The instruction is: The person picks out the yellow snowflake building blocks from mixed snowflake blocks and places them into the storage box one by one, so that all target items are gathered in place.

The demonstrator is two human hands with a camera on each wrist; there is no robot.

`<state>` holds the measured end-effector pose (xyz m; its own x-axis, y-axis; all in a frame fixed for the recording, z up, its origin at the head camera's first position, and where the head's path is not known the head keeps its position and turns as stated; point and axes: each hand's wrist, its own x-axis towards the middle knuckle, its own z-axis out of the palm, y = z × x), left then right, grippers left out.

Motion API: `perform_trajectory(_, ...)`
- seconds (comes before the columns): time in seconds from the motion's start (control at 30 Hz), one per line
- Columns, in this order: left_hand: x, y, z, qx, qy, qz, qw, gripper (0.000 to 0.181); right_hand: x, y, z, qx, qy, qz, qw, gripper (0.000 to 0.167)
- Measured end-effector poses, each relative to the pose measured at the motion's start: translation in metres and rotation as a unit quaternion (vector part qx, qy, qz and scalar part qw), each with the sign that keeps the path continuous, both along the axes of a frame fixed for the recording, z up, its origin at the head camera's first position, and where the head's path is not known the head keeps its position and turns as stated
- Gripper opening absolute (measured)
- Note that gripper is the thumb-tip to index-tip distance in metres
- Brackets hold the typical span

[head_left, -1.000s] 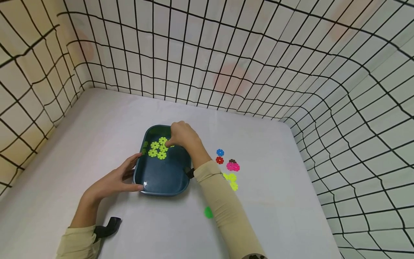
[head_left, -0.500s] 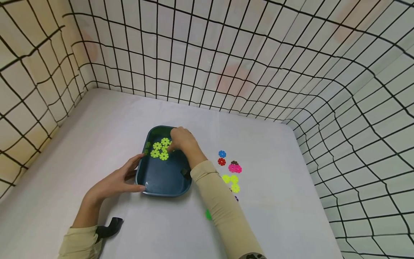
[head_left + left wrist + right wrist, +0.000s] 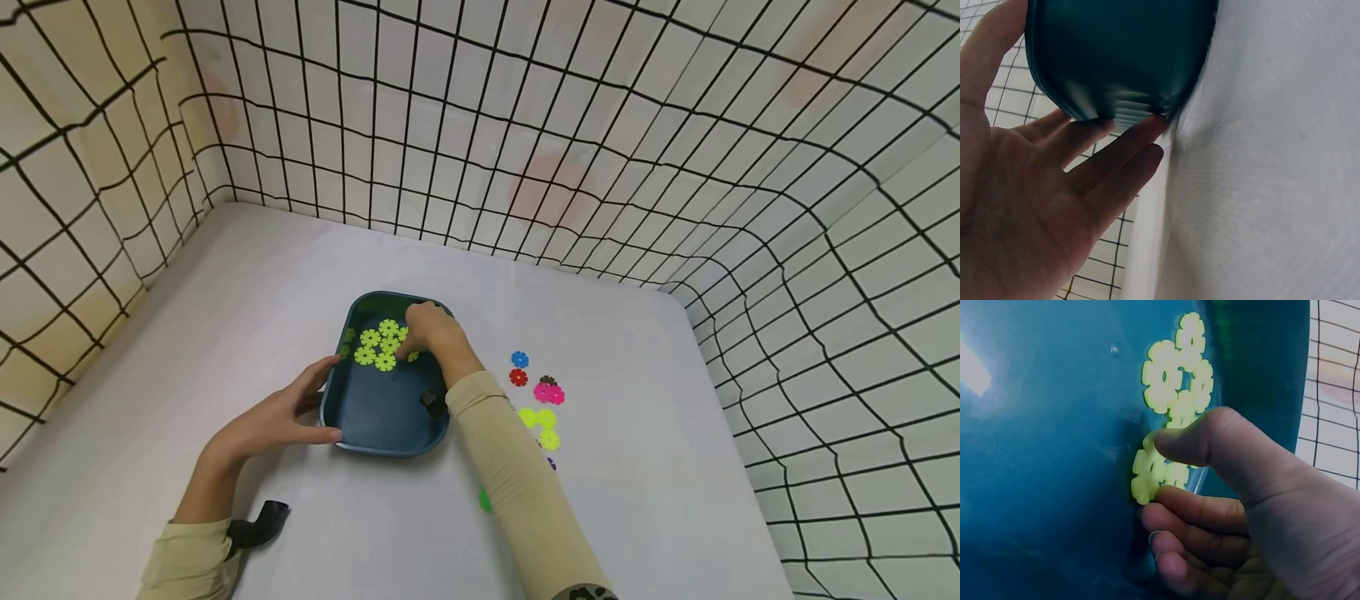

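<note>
In the head view, a dark blue tray [image 3: 378, 421] holds several yellow-green flower-shaped discs [image 3: 388, 343] in its far part. My left hand [image 3: 270, 425] rests at the tray's left side, thumb on the near left corner. The left wrist view shows my left hand [image 3: 1041, 194] with slightly bent fingers touching the outside of the tray [image 3: 1122, 44]. Inside the tray's far right part is my right hand [image 3: 438, 337]. In the right wrist view, the thumb and index finger of my right hand [image 3: 1254, 500] pinch the edges of one yellow-green disc [image 3: 1147, 472], beside others [image 3: 1163, 378].
Right of the tray on the white table [image 3: 645, 433] lie blue [image 3: 520, 359], red [image 3: 518, 377], pink [image 3: 549, 393] and yellow-green discs [image 3: 549, 439]. A green one [image 3: 486, 500] is partly behind the right sleeve. Black wire mesh [image 3: 450, 142] surrounds the table's far side and both ends.
My right hand has moved slightly toward the near side inside the tray, and a disc beside it now shows. The left hand stays at the tray's side. The head view has shifted a little.
</note>
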<state>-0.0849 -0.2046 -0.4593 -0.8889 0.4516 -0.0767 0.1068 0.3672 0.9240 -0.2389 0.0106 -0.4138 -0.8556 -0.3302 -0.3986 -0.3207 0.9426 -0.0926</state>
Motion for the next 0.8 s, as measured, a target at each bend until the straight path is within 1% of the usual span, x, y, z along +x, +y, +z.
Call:
perform_trajectory(0.17,0.0,0.0,0.0,0.002,0.002,-0.001,1.0,0.104,-0.001,0.0,-0.002,-0.002,0.012,0.0,0.9999,0.036)
perform_trajectory(0.33,-0.001,0.001,0.0,0.003,0.0,-0.002,1.0,0.103,-0.001,0.0,-0.001,0.001,0.013,0.0,0.9999,0.036)
perform_trajectory(0.47,-0.001,0.001,0.0,0.0,0.002,-0.005,1.0,0.103,-0.002,0.001,0.001,0.007,0.014,0.009,0.9998,0.039)
perform_trajectory(0.57,-0.001,0.002,0.001,-0.005,0.004,-0.004,1.0,0.103,-0.003,0.002,0.002,0.008,0.025,0.022,0.9994,0.039)
perform_trajectory(0.8,0.0,0.002,0.004,-0.01,0.002,-0.002,0.9999,0.103,-0.004,0.002,0.011,-0.023,0.047,0.033,0.9981,0.031)
